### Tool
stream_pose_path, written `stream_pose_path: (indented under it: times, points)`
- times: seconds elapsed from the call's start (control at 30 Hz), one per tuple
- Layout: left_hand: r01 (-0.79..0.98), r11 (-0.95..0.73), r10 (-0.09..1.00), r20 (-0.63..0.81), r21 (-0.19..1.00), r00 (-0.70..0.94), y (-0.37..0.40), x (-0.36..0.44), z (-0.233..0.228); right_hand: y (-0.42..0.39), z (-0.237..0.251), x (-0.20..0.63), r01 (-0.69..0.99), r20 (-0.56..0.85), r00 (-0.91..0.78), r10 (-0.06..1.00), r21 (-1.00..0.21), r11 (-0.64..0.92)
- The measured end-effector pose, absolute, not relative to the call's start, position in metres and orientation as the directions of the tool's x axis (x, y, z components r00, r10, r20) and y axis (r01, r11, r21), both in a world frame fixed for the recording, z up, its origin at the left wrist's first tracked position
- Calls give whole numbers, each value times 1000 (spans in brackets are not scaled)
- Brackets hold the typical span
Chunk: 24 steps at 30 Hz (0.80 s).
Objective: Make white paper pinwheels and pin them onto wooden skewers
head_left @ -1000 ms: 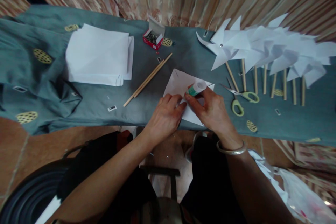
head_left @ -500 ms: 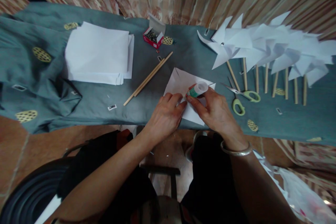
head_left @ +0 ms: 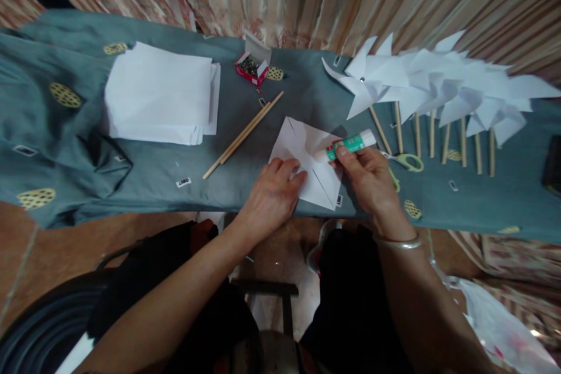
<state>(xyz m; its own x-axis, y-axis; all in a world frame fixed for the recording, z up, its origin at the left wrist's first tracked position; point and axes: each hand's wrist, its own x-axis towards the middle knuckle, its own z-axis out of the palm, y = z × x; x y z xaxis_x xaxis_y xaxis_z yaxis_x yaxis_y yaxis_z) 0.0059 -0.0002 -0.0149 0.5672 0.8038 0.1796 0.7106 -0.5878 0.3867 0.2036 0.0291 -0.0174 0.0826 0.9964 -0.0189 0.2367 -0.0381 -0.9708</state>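
A white square sheet of paper point(head_left: 309, 146), with slits cut in from its corners, lies on the cloth in front of me. My left hand point(head_left: 276, 187) rests on its left lower part, fingers slightly bent and thumb apart, pressing it down. Gripped in my right hand point(head_left: 370, 178) is a green and white glue stick point(head_left: 350, 144), tilted, its tip low over the middle of the paper; whether it touches is hard to tell. Green-handled scissors point(head_left: 409, 162) lie just behind that hand, partly hidden by it.
Two wooden sticks point(head_left: 243, 134) lie left of the sheet, near a paper stack point(head_left: 160, 93). A red box point(head_left: 252, 67) of small metal pins stands open behind them. Several white paper pinwheels point(head_left: 438, 82) on sticks overlap at the right. The green tablecloth point(head_left: 210, 193) is wrinkled at left.
My right hand has moved right and the glue stick has swung from pointing toward me to lying more sideways. More of the sheet shows. My left hand still lies on the paper.
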Motion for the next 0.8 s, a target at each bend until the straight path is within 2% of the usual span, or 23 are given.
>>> stream_pose_path:
  times: [0.2, 0.43, 0.53, 0.63, 0.8]
  points:
    - [704, -615, 787, 228, 354, 573, -2, 7, -18, 25, -16, 199, 263, 8, 72, 997, -965, -11]
    - [728, -611, 791, 200, 310, 578, -2, 9, -16, 26, -20, 194, 294, 26, 64, 998, -956, 6]
    - [736, -608, 793, 198, 298, 576, -1, 10, -15, 26, -18, 191, 362, 63, 46, 997, -931, 42]
    - [741, -605, 795, 174, 290, 581, 0, 11, -14, 25, -13, 188, 494, 100, 16, 995, -866, 79]
    - [752, -591, 803, 124, 294, 583, 1, 12, -9, 21, -4, 181, 719, 157, -42, 987, -681, 139]
